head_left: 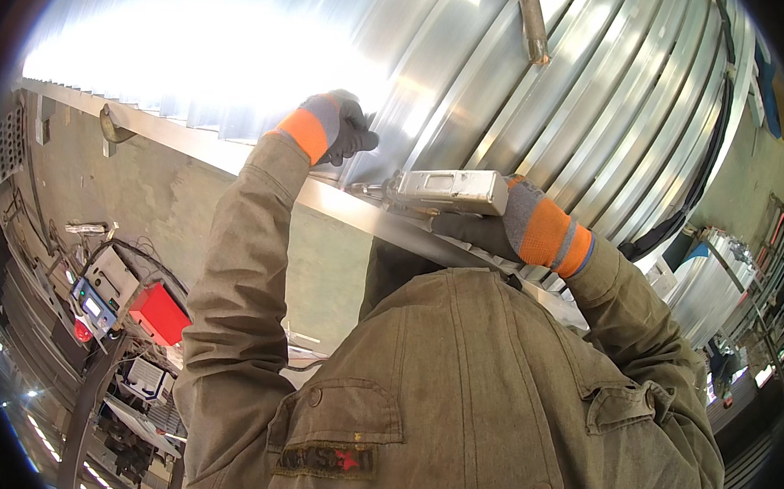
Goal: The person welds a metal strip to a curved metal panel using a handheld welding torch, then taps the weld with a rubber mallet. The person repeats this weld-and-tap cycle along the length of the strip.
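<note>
My right hand [539, 220], in a grey and orange glove, is wrapped round a silver boxy hand tool [452, 191]. Its narrow metal nozzle [373, 190] points left, close to the near edge of the ribbed metal panel [475, 96]. Left of the nozzle tip and apart from it, my left hand [338, 132] hovers over the panel edge with its dark-gloved fingers curled together. Whatever those fingers may pinch is too small or hidden to name. Below both hands runs a flat pale metal rail [358, 213] along the panel's near side.
A rusty metal bar [532, 23] rests over the ribs at the top. Black cable [714, 131] runs down the panel's right side. On the lower left are a red box [160, 313] and a machine with a small screen [92, 305]. Concrete floor [178, 184] shows beyond the rail.
</note>
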`<state>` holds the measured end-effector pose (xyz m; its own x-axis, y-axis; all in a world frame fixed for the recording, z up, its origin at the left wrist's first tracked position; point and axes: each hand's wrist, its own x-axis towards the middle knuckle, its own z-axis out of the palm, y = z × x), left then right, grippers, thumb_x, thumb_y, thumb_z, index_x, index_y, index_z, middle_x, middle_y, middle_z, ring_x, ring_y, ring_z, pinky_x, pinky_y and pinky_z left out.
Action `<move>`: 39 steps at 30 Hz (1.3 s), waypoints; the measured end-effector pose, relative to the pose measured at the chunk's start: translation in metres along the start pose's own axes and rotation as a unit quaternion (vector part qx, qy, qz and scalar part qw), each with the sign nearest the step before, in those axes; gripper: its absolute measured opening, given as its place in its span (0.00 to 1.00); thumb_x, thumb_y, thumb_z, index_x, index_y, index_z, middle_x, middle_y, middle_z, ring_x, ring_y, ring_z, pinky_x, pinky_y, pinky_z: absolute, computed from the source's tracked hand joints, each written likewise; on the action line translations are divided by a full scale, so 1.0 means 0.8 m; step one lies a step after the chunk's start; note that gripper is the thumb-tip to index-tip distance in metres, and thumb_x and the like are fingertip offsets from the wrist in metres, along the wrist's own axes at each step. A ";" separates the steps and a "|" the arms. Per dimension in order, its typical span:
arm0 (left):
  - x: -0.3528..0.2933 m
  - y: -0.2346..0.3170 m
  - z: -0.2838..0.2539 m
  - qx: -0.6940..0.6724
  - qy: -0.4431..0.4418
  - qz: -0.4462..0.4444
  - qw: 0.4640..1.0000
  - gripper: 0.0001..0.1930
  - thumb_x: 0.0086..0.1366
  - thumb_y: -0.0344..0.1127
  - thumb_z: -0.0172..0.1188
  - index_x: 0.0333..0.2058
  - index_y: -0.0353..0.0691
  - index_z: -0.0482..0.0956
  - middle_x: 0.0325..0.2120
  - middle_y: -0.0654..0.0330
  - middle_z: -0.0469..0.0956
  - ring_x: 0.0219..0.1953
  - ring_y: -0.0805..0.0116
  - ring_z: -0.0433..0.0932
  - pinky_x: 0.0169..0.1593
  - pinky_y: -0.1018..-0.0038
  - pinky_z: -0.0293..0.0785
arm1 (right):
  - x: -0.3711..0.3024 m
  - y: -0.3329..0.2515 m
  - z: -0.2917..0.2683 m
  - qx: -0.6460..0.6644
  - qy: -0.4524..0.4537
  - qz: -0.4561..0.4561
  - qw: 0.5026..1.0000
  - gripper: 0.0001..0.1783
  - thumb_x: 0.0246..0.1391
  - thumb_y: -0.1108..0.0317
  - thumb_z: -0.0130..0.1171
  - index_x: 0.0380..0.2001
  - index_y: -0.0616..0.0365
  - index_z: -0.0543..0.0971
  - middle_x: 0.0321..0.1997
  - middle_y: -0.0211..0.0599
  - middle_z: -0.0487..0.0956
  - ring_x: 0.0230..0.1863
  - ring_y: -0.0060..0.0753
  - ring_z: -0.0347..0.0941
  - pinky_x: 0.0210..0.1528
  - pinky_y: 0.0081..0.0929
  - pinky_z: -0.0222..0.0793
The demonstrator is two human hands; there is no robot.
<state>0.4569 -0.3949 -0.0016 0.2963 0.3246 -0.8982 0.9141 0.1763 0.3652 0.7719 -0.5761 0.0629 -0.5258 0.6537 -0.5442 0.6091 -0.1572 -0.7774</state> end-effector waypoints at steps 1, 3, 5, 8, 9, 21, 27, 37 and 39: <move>0.000 -0.001 0.000 -0.005 0.001 0.004 1.000 0.18 0.65 0.43 0.79 0.30 0.34 0.85 0.17 0.59 0.80 0.16 0.69 0.78 0.22 0.67 0.77 | 0.000 0.001 0.000 0.000 -0.001 0.000 1.000 0.19 0.67 0.68 0.63 0.58 0.61 0.79 0.61 0.42 0.80 0.63 0.41 0.76 0.72 0.34 0.68; 0.000 -0.002 0.001 -0.014 0.002 0.013 1.000 0.17 0.66 0.43 0.78 0.30 0.34 0.86 0.17 0.58 0.80 0.17 0.68 0.79 0.22 0.67 0.77 | -0.001 0.002 0.001 0.001 -0.001 0.002 1.000 0.19 0.68 0.67 0.62 0.59 0.61 0.79 0.62 0.42 0.80 0.63 0.39 0.75 0.72 0.34 0.68; -0.001 -0.004 0.001 -0.017 0.011 0.028 0.999 0.18 0.67 0.45 0.77 0.30 0.34 0.86 0.18 0.58 0.81 0.17 0.68 0.80 0.22 0.67 0.77 | -0.003 0.004 0.001 0.002 -0.002 0.003 1.000 0.20 0.69 0.67 0.62 0.60 0.61 0.78 0.62 0.41 0.80 0.64 0.38 0.75 0.73 0.33 0.68; 0.002 -0.002 -0.001 0.022 -0.013 0.019 0.999 0.23 0.70 0.52 0.75 0.27 0.36 0.84 0.19 0.59 0.81 0.19 0.67 0.82 0.26 0.66 0.79 | -0.004 0.008 0.001 0.010 0.002 0.004 1.000 0.20 0.70 0.67 0.62 0.62 0.61 0.77 0.64 0.40 0.79 0.65 0.36 0.75 0.74 0.33 0.67; 0.003 -0.001 -0.002 0.038 -0.022 0.012 0.999 0.26 0.71 0.55 0.74 0.26 0.37 0.83 0.19 0.59 0.80 0.21 0.67 0.84 0.28 0.66 0.80 | -0.004 0.010 0.001 0.014 0.002 0.005 1.000 0.20 0.71 0.67 0.62 0.62 0.61 0.77 0.64 0.39 0.79 0.65 0.36 0.75 0.74 0.32 0.67; -0.012 0.016 -0.004 0.048 -0.008 -0.006 0.999 0.23 0.70 0.53 0.74 0.27 0.39 0.86 0.19 0.58 0.82 0.20 0.67 0.82 0.27 0.65 0.78 | 0.010 -0.005 -0.008 -0.018 -0.046 0.044 0.998 0.23 0.76 0.65 0.60 0.68 0.59 0.74 0.69 0.35 0.78 0.68 0.28 0.74 0.77 0.29 0.65; -0.011 0.029 -0.009 0.150 -0.017 -0.029 0.988 0.21 0.69 0.51 0.68 0.35 0.35 0.92 0.29 0.52 0.89 0.31 0.55 0.88 0.42 0.58 0.85 | -0.004 0.010 -0.006 -0.062 -0.135 0.072 0.986 0.25 0.76 0.66 0.62 0.71 0.59 0.72 0.69 0.34 0.77 0.69 0.27 0.74 0.77 0.28 0.65; -0.007 0.015 -0.007 0.101 -0.024 -0.009 0.995 0.20 0.71 0.50 0.68 0.33 0.35 0.91 0.24 0.55 0.87 0.25 0.60 0.86 0.34 0.61 0.84 | -0.022 0.041 0.002 0.336 0.004 0.058 0.940 0.27 0.72 0.68 0.67 0.69 0.59 0.73 0.65 0.36 0.80 0.64 0.27 0.78 0.70 0.27 0.74; -0.007 0.015 -0.007 0.110 -0.027 -0.008 0.993 0.20 0.71 0.49 0.68 0.32 0.35 0.90 0.23 0.55 0.87 0.24 0.61 0.85 0.32 0.61 0.83 | -0.024 0.050 0.009 0.400 0.021 0.051 0.915 0.28 0.72 0.68 0.68 0.69 0.59 0.73 0.65 0.36 0.80 0.64 0.27 0.78 0.70 0.28 0.74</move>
<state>0.4647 -0.3892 0.0096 0.2912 0.2715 -0.9173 0.9552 -0.0291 0.2946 0.8023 -0.6004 0.0401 -0.4572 0.6305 -0.6272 0.0161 -0.6993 -0.7147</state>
